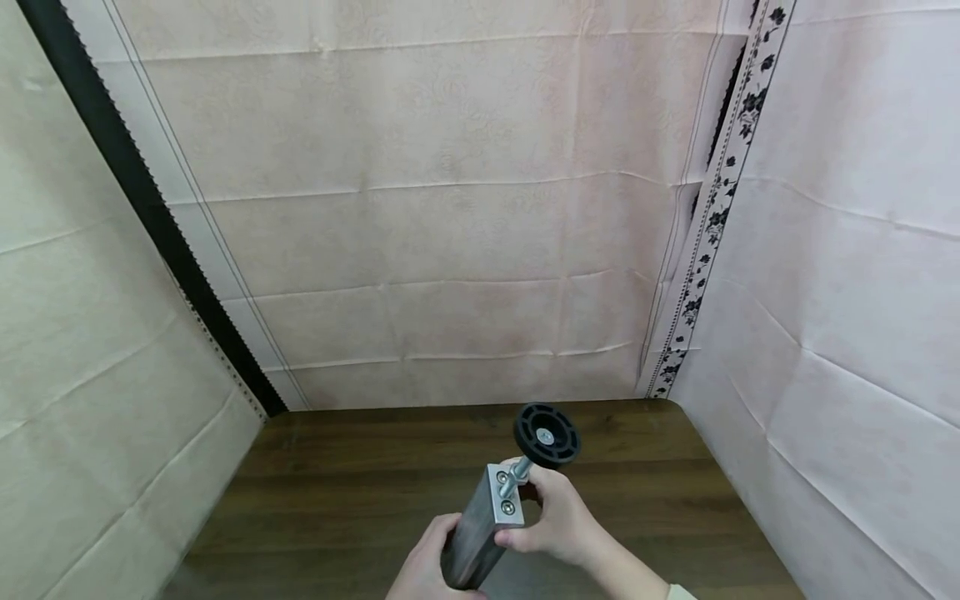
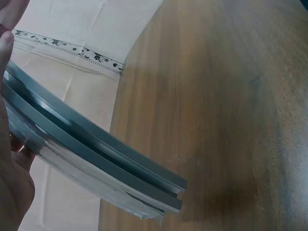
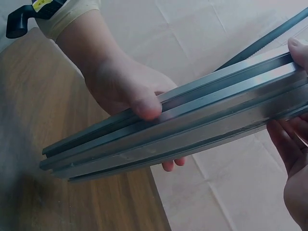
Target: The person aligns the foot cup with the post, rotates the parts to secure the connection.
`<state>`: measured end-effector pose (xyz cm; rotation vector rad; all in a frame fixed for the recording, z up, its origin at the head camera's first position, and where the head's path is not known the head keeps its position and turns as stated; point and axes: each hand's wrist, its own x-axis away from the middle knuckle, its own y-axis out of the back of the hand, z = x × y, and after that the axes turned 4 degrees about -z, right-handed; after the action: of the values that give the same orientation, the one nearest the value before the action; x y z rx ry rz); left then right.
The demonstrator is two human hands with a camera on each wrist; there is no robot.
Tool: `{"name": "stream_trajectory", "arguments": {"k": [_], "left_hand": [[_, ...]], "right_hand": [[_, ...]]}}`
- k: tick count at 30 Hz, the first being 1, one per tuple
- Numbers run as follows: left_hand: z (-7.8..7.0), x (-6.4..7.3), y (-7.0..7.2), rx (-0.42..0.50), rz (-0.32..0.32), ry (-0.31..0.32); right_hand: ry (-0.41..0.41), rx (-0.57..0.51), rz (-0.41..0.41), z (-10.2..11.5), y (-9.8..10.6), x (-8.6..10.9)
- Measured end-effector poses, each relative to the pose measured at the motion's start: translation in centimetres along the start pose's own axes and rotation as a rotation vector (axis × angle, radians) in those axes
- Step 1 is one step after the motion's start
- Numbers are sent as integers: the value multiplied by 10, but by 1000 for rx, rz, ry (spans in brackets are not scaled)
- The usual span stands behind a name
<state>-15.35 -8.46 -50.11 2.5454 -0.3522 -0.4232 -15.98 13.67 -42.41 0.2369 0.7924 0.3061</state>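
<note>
A grey metal slotted profile (image 1: pixel 474 533) is held tilted above the wooden tabletop. On its upper end a metal plate with two screws carries a threaded bolt and a round black levelling foot (image 1: pixel 561 450). My left hand (image 1: pixel 427 562) grips the profile's lower part from the left side. Just under the foot, my right hand (image 1: pixel 558 518) holds the upper end, thumb on the near side. Long grooves run along the profile (image 3: pixel 192 122) in the right wrist view, where both hands are round it. Peeling clear film hangs off one face (image 2: pixel 96 178) in the left wrist view.
The brown wooden tabletop (image 1: pixel 360 467) spreads beneath the hands. Creased pale cloth panels surround it: one at the back (image 1: pixel 450 233), one at the left (image 1: pixel 97 375), one at the right (image 1: pixel 847 250). A black strip (image 1: pixel 165 225) and a flower-patterned border (image 1: pixel 708 217) run along the corners.
</note>
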Motion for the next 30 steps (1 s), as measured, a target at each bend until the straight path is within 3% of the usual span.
{"name": "stream_trajectory", "arguments": {"k": [5, 11, 14, 24, 30], "left_hand": [[-3, 2, -1, -68, -50, -24], [-4, 5, 2, -85, -75, -37], [-3, 6, 3, -101, -99, -75], [6, 5, 6, -110, -137, -154], [12, 5, 7, -119, -204, -243]], "right_hand": [[-24, -16, -7, 2, -1, 1], [-35, -52, -20, 0, -1, 2], [-29, -65, -16, 0, -1, 2], [-138, -138, 41, 2, 3, 4], [-120, -122, 91, -1, 6, 6]]}}
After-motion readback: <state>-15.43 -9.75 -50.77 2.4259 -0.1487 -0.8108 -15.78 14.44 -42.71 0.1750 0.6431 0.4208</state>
